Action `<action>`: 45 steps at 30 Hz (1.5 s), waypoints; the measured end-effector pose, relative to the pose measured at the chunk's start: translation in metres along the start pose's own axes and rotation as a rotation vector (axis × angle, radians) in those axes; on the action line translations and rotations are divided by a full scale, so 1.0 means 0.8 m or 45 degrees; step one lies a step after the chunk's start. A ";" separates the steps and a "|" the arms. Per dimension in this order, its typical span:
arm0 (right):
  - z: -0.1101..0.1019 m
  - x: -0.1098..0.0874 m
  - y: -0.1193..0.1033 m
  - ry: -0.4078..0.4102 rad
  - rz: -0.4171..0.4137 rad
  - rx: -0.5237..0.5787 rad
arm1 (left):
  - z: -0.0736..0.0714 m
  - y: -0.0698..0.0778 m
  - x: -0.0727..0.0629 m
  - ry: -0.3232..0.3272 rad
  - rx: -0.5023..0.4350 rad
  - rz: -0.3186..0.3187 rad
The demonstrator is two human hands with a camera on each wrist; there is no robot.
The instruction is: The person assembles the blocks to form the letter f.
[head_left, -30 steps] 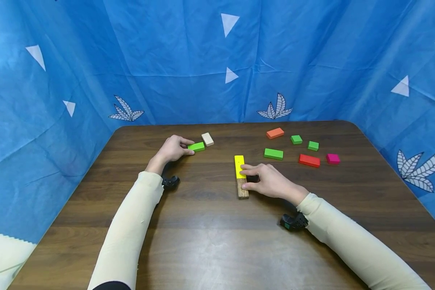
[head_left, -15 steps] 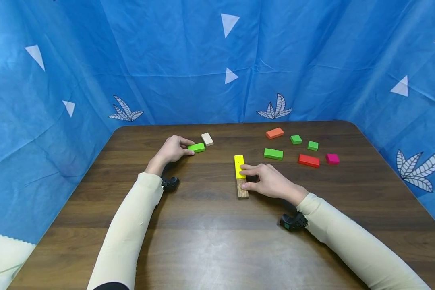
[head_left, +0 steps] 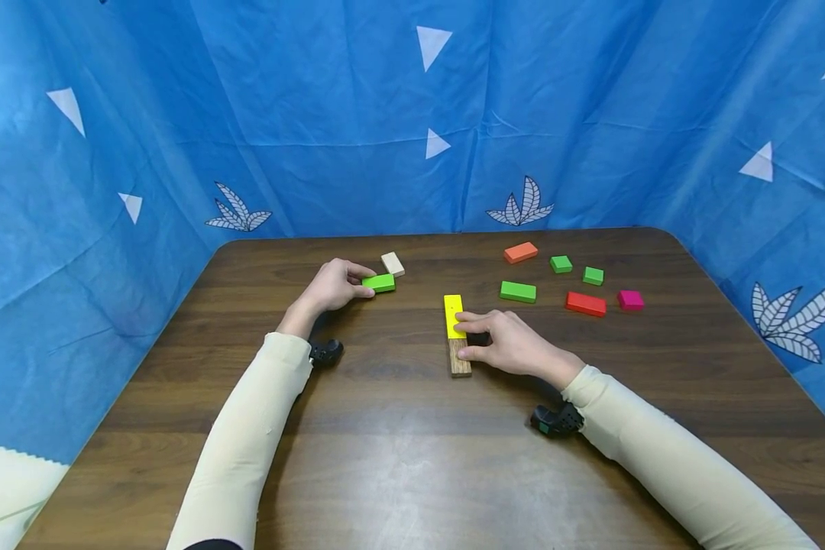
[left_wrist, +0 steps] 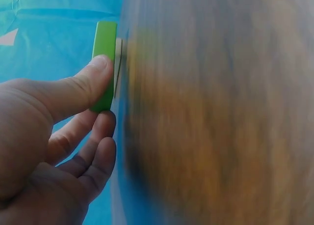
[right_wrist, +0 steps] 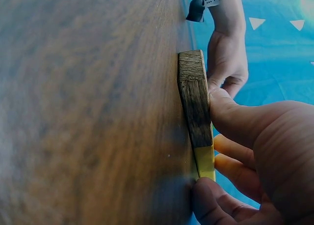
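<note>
My left hand [head_left: 333,286] pinches a bright green block [head_left: 383,283] between thumb and fingers, close over the table's far left part. Just beyond it lies a cream block [head_left: 393,264]. In the left wrist view the thumb [left_wrist: 95,75] lies across the green block [left_wrist: 104,38]. Near the middle of the table a yellow block [head_left: 452,307] and a brown wood-grained block [head_left: 459,365] lie end to end in a line. My right hand [head_left: 512,342] rests on this pair, its thumb at the brown block [right_wrist: 196,107] and fingertips at the yellow block [right_wrist: 206,161].
Back right on the wooden table [head_left: 399,466] lie an orange block [head_left: 520,253], a longer green block [head_left: 518,292], two small green blocks [head_left: 561,264], a red block [head_left: 586,304] and a magenta block [head_left: 630,300]. A blue curtain [head_left: 357,114] hangs behind the table.
The left hand has shifted slightly right and toward the near side, carrying the green block. The right hand and the yellow and brown blocks stay where they were.
</note>
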State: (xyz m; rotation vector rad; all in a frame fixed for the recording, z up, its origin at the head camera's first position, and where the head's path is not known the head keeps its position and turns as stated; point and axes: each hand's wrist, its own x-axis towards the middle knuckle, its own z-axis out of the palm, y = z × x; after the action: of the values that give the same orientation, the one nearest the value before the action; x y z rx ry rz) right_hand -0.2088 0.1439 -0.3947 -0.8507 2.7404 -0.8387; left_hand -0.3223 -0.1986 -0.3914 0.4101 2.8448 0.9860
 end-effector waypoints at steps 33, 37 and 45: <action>0.000 0.000 0.003 -0.002 -0.012 -0.009 | 0.036 0.056 -0.005 -0.143 0.097 0.173; 0.000 -0.001 0.003 0.003 -0.016 -0.008 | 0.036 0.057 -0.005 -0.128 0.088 0.132; 0.000 0.000 0.004 0.000 -0.020 -0.015 | 0.038 0.060 -0.006 -0.028 0.009 0.084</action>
State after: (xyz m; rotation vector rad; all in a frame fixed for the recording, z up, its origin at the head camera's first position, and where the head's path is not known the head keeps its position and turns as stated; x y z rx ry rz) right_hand -0.2100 0.1459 -0.3966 -0.8751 2.7448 -0.8264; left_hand -0.3021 -0.1462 -0.3855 0.5150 2.8329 0.9771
